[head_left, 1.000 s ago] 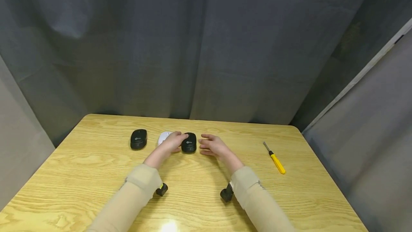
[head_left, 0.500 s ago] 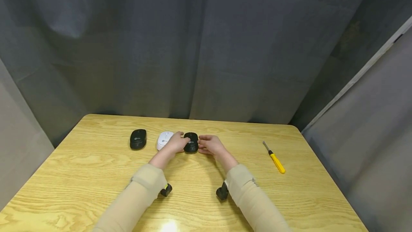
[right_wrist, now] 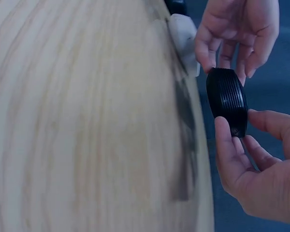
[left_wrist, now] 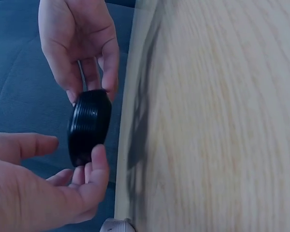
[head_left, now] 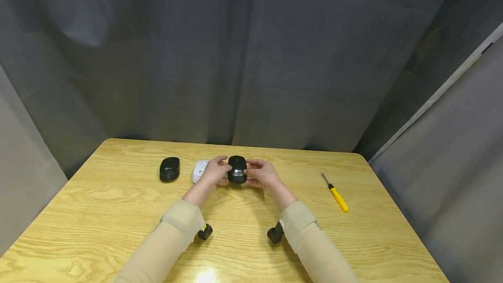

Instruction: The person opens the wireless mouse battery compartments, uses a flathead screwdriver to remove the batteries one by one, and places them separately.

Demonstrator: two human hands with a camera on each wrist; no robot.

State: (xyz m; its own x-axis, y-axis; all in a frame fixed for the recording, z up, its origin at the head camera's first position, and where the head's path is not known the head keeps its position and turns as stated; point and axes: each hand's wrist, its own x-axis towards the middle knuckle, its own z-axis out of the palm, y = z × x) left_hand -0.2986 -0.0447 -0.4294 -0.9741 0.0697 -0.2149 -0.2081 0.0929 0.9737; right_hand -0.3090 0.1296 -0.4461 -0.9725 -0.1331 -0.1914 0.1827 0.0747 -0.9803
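Observation:
Both hands hold a black computer mouse [head_left: 237, 170] between them, raised a little over the far part of the table. My left hand [head_left: 216, 173] grips its left side, the thumb on the near edge in the left wrist view, where the mouse's ribbed side [left_wrist: 91, 121] shows. From the right, my right hand [head_left: 265, 174] pinches the other side; its thumb and fingers close around the lower end of the mouse [right_wrist: 227, 101] in the right wrist view. A white mouse [head_left: 199, 170] lies just left of my left hand, which partly covers it.
Another black mouse [head_left: 169, 169] lies farther left on the wooden table [head_left: 118, 222]. A screwdriver [head_left: 339, 198] with a yellow handle lies to the right. Dark grey curtain [head_left: 220, 64] hangs behind the table's far edge.
The black mouse has shifted slightly right and been lifted off the table. My right hand, apart from it a second ago, has come in and taken hold of its right side.

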